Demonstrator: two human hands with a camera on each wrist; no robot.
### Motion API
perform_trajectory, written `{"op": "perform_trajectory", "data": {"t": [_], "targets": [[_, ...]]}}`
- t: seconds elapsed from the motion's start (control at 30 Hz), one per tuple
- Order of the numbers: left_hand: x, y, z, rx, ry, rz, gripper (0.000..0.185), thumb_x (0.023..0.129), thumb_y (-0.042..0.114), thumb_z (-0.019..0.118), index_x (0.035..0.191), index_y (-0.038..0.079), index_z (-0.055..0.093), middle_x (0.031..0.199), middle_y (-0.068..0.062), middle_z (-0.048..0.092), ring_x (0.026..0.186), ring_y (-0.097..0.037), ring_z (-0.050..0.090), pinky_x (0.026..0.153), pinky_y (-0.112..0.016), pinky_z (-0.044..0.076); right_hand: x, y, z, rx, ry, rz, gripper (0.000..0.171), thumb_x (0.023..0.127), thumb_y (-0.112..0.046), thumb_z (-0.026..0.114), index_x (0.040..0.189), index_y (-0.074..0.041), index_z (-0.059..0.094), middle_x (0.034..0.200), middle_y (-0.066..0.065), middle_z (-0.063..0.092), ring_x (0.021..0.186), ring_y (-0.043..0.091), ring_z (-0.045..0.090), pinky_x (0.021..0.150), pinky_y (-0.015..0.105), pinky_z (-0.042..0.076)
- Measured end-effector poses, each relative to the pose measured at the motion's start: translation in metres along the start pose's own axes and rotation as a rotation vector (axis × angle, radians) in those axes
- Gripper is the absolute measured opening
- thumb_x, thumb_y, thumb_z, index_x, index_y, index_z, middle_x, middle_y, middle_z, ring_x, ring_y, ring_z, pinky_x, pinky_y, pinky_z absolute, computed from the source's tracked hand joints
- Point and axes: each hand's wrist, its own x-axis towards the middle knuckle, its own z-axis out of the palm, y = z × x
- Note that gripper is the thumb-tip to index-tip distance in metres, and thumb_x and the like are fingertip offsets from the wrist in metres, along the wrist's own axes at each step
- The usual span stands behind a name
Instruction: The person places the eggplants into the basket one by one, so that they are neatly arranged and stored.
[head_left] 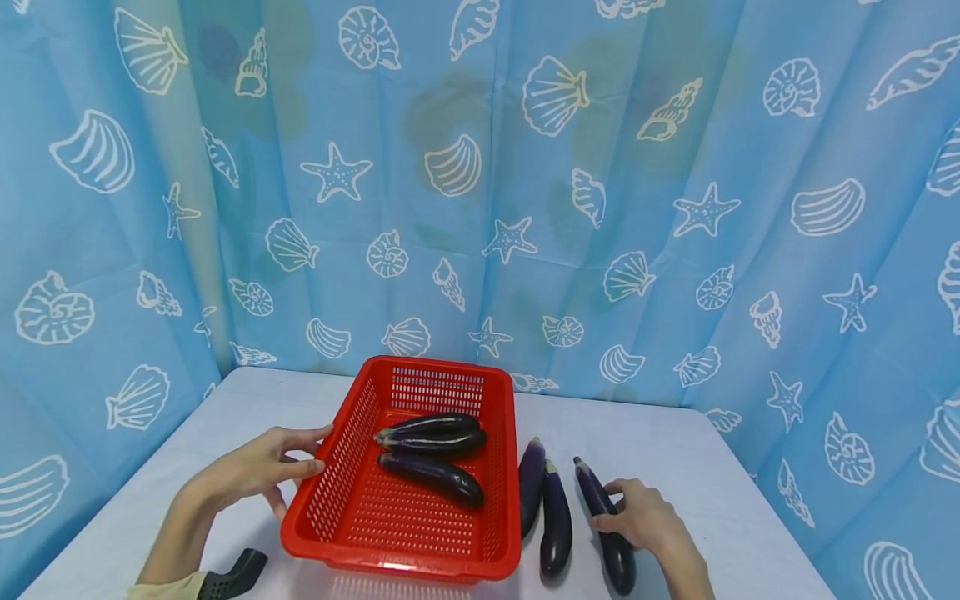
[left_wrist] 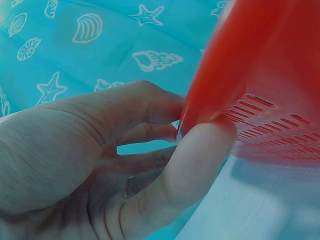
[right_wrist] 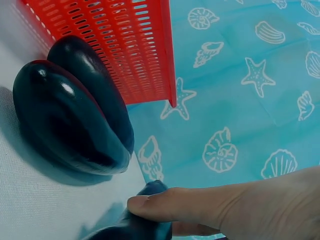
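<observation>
A red perforated plastic basket (head_left: 401, 567) stands on the white table with three dark eggplants inside, among them one lying lower, the nearest eggplant (head_left: 442, 481). My left hand (head_left: 251, 471) holds the basket's left rim, thumb (left_wrist: 205, 155) and fingertips right at the lip. To the right of the basket, my right hand (head_left: 645, 517) grips an eggplant (head_left: 617, 562) around its middle, thumb on one side and fingers on the other; its stem points away from me. Between that hand and the basket lie two more eggplants, a near one (head_left: 556, 525) and another (head_left: 531, 483) right by the basket wall.
A blue curtain (head_left: 465, 250) with white shell and starfish prints hangs behind and at both sides of the table. The white-covered table (head_left: 720, 467) extends right past my right hand. A black wrist strap piece (head_left: 240, 575) sticks out at my left wrist.
</observation>
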Motion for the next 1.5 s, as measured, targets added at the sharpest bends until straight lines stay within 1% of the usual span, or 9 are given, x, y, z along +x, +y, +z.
{"op": "perform_trajectory", "data": {"t": [0.1, 0.2, 0.27, 0.37, 0.4, 0.77, 1.07, 1.33, 1.5], "targets": [[0.001, 0.000, 0.000, 0.003, 0.003, -0.005, 0.073, 0.092, 0.028, 0.068, 0.150, 0.001, 0.035, 0.133, -0.024, 0.059, 0.096, -0.022, 0.071, 0.064, -0.047, 0.061, 0.001, 0.000, -0.001, 0.008, 0.027, 0.020, 0.073, 0.073, -0.037, 0.084, 0.131, -0.002, 0.056, 0.090, 0.008, 0.069, 0.076, 0.019, 0.065, 0.072, 0.043, 0.057], [0.001, 0.000, 0.000, 0.003, -0.003, 0.004, 0.073, 0.092, 0.028, 0.068, 0.151, 0.000, 0.034, 0.133, -0.024, 0.058, 0.095, -0.023, 0.071, 0.063, -0.047, 0.061, 0.008, 0.004, 0.002, 0.023, 0.051, 0.033, 0.072, 0.073, -0.037, 0.084, 0.131, -0.006, 0.055, 0.091, 0.006, 0.069, 0.076, 0.018, 0.064, 0.072, 0.043, 0.056], [0.000, 0.000, -0.001, -0.004, -0.008, 0.007, 0.073, 0.092, 0.027, 0.067, 0.151, 0.000, 0.033, 0.133, -0.024, 0.058, 0.095, -0.023, 0.071, 0.063, -0.047, 0.061, 0.005, 0.002, 0.000, 0.018, 0.061, 0.013, 0.070, 0.074, -0.037, 0.084, 0.131, -0.006, 0.055, 0.096, 0.010, 0.069, 0.076, 0.018, 0.063, 0.070, 0.042, 0.056], [0.000, 0.000, -0.001, -0.013, -0.013, 0.004, 0.073, 0.093, 0.027, 0.067, 0.151, 0.000, 0.032, 0.133, -0.024, 0.058, 0.095, -0.023, 0.070, 0.063, -0.047, 0.061, 0.000, -0.002, -0.001, 0.011, 0.080, -0.007, 0.066, 0.076, -0.034, 0.083, 0.130, -0.007, 0.056, 0.097, 0.010, 0.069, 0.076, 0.018, 0.062, 0.070, 0.042, 0.056], [0.000, 0.000, -0.001, -0.016, -0.016, 0.005, 0.073, 0.093, 0.027, 0.067, 0.151, -0.001, 0.032, 0.133, -0.025, 0.058, 0.095, -0.023, 0.070, 0.063, -0.047, 0.061, -0.008, -0.008, -0.005, 0.008, 0.082, -0.017, 0.063, 0.079, -0.032, 0.081, 0.130, -0.006, 0.056, 0.098, 0.011, 0.069, 0.077, 0.019, 0.062, 0.071, 0.043, 0.056], [0.001, -0.002, -0.001, -0.006, -0.022, 0.032, 0.071, 0.094, 0.025, 0.066, 0.151, 0.000, 0.033, 0.132, -0.025, 0.058, 0.093, -0.023, 0.070, 0.062, -0.045, 0.061, -0.013, -0.012, -0.010, -0.023, 0.112, -0.028, 0.064, 0.079, -0.034, 0.080, 0.133, -0.008, 0.056, 0.101, 0.011, 0.070, 0.079, 0.020, 0.063, 0.075, 0.048, 0.054], [0.001, -0.002, -0.001, 0.008, -0.011, 0.031, 0.071, 0.093, 0.026, 0.067, 0.151, 0.001, 0.034, 0.130, -0.024, 0.058, 0.093, -0.022, 0.070, 0.062, -0.045, 0.061, -0.017, -0.017, -0.015, -0.043, 0.126, -0.061, 0.063, 0.079, -0.036, 0.080, 0.132, -0.009, 0.058, 0.105, 0.013, 0.071, 0.082, 0.021, 0.065, 0.076, 0.053, 0.055], [0.000, -0.002, -0.002, 0.004, -0.014, 0.037, 0.071, 0.093, 0.026, 0.066, 0.151, 0.000, 0.033, 0.130, -0.024, 0.058, 0.093, -0.023, 0.070, 0.061, -0.045, 0.061, -0.022, -0.022, -0.018, -0.040, 0.132, -0.067, 0.065, 0.080, -0.037, 0.080, 0.134, -0.009, 0.058, 0.107, 0.015, 0.071, 0.079, 0.019, 0.065, 0.078, 0.055, 0.056], [0.000, -0.001, -0.001, 0.012, -0.011, 0.028, 0.071, 0.093, 0.026, 0.067, 0.150, 0.001, 0.034, 0.130, -0.023, 0.059, 0.093, -0.022, 0.069, 0.062, -0.045, 0.061, -0.026, -0.026, -0.019, -0.032, 0.140, -0.082, 0.064, 0.079, -0.037, 0.080, 0.134, -0.010, 0.058, 0.107, 0.015, 0.071, 0.077, 0.018, 0.065, 0.077, 0.052, 0.057]]}}
